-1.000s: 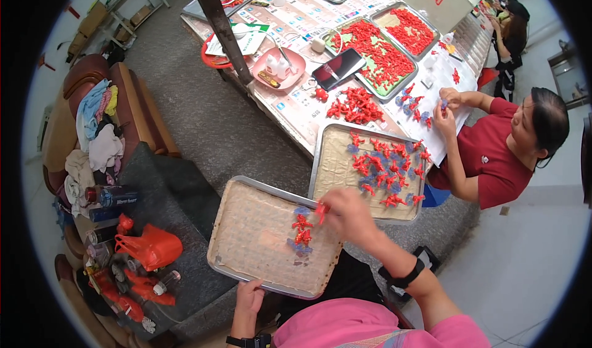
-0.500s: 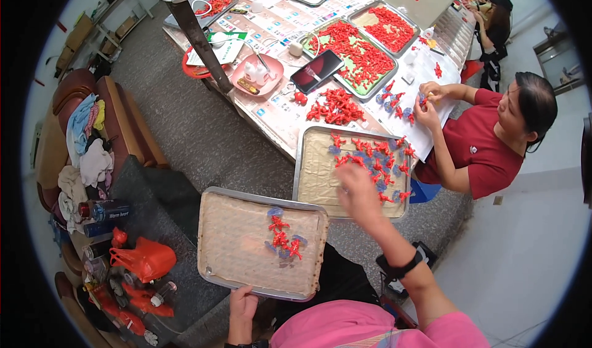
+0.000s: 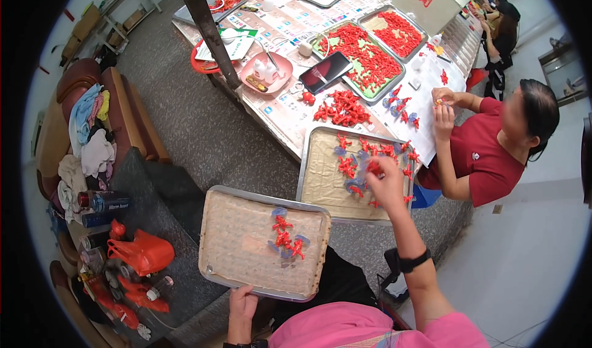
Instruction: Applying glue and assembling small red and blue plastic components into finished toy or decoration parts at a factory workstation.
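Note:
My left hand [image 3: 242,303] grips the near edge of a metal tray [image 3: 225,243] lined with brownish paper, thumb on top of the rim. A few small red plastic figures [image 3: 283,237] with translucent blue parts lie right of this tray's middle. Beyond it to the right, a second lined tray [image 3: 320,175] rests partly at the table's edge, with several more red-and-blue figures [image 3: 354,187] in its right half. My right hand [image 3: 387,184] is over that group, its fingers closed around a red figure [image 3: 374,168], which they partly cover.
On the table [image 3: 283,116] lie a loose red pile [image 3: 342,108], trays full of red pieces [image 3: 364,58], a phone [image 3: 325,72] and a pink dish [image 3: 266,73]. A co-worker in a red shirt [image 3: 481,147] handles small pieces at right. A metal post [image 3: 213,36] stands at the table's edge.
My right hand has moved rightward and slightly up over the figures, and its fingers have closed on a red one. My left hand keeps its hold on the tray.

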Available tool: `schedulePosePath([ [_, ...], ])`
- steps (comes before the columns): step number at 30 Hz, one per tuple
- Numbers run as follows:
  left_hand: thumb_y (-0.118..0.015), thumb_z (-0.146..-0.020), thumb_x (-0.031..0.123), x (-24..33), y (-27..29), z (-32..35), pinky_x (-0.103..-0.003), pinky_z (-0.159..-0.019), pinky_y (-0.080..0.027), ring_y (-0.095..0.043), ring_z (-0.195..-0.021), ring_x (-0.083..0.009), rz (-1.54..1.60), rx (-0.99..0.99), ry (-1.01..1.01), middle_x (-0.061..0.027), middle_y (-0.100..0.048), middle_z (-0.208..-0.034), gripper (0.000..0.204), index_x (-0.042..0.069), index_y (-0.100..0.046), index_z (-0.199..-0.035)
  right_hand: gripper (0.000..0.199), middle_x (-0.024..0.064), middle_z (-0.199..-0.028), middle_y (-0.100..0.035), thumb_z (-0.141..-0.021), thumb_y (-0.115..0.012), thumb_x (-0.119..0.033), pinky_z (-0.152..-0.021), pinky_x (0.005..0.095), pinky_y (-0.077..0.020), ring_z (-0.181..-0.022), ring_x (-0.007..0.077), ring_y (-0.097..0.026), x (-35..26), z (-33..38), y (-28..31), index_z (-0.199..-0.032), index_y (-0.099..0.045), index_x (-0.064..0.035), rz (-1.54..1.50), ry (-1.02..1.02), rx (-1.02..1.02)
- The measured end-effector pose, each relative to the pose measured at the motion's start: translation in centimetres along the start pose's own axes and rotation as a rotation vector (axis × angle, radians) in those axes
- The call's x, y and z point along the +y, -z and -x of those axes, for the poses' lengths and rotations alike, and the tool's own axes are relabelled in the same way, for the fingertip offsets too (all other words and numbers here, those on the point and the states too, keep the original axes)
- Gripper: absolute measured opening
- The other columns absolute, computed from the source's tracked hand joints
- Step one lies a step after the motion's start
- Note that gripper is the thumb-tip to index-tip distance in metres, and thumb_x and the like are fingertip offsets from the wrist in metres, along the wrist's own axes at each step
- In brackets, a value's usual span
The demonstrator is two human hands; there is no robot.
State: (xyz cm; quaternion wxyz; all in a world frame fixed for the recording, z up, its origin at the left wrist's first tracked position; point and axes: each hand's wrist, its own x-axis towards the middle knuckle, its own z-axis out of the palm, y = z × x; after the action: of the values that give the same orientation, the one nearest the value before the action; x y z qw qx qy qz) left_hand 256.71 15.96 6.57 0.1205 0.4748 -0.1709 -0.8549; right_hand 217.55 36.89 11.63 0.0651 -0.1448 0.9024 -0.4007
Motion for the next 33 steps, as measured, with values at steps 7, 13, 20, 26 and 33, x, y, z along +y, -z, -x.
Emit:
schedulePosePath([
  [7,-0.055,-0.071,-0.011,-0.1,-0.3,-0.3,-0.046,-0.102,-0.039,-0.050,-0.119,-0.0294,-0.030,0.004,0.018,-0.0121,-0.053,-0.126,0.063,0.005,-0.043,-0.131,0.027,0.0106,-0.099,-0.059,-0.077,-0.066,-0.008,-0.080,0.0371,-0.0493,-0.095,0.0296,-0.058,-6.8,10.8,-2.6,-0.104,-0.062,-0.0080,-0.248,0.348,-0.697],
  [13,-0.055,-0.071,-0.010,-0.2,-0.6,-0.5,-0.046,-0.101,-0.040,-0.051,-0.118,-0.0290,-0.013,-0.009,0.029,-0.0118,-0.054,-0.126,0.063,0.005,-0.044,-0.131,0.027,0.0101,-0.101,-0.061,-0.078,-0.068,-0.014,-0.085,0.0387,-0.0480,-0.099,0.0304,-0.058,-6.3,13.6,-5.2,-0.104,-0.063,-0.0087,-0.133,0.370,-0.714],
  [20,-0.055,-0.069,-0.010,0.2,0.3,0.0,-0.048,-0.100,-0.042,-0.050,-0.120,-0.0314,-0.004,0.007,0.017,-0.0133,-0.052,-0.128,0.067,0.005,-0.042,-0.133,0.034,0.0154,-0.108,-0.059,-0.074,-0.067,-0.004,-0.087,0.0402,-0.0451,-0.101,0.0345,-0.055,-2.4,2.8,-3.6,-0.107,-0.061,-0.0042,0.176,0.265,-0.056],
  [26,-0.054,-0.068,-0.011,0.0,0.9,-0.1,-0.048,-0.100,-0.042,-0.052,-0.118,-0.0319,0.020,0.014,0.004,-0.0144,-0.053,-0.127,0.068,0.004,-0.041,-0.133,0.040,0.0171,-0.108,-0.053,-0.069,-0.073,-0.015,-0.077,0.0454,-0.0514,-0.093,0.0358,-0.059,1.2,-2.6,-6.3,-0.106,-0.058,-0.0078,0.608,-0.068,-0.251],
  [33,-0.054,-0.068,-0.010,-0.1,1.4,-0.1,-0.046,-0.104,-0.039,-0.048,-0.123,-0.0297,0.003,0.011,0.026,-0.0111,-0.051,-0.131,0.070,0.007,-0.041,-0.135,0.042,0.0145,-0.107,-0.052,-0.069,-0.071,-0.005,-0.076,0.0407,-0.0530,-0.089,0.0301,-0.061,2.3,-2.1,-6.3,-0.109,-0.059,-0.0066,0.292,0.035,-0.193],
])
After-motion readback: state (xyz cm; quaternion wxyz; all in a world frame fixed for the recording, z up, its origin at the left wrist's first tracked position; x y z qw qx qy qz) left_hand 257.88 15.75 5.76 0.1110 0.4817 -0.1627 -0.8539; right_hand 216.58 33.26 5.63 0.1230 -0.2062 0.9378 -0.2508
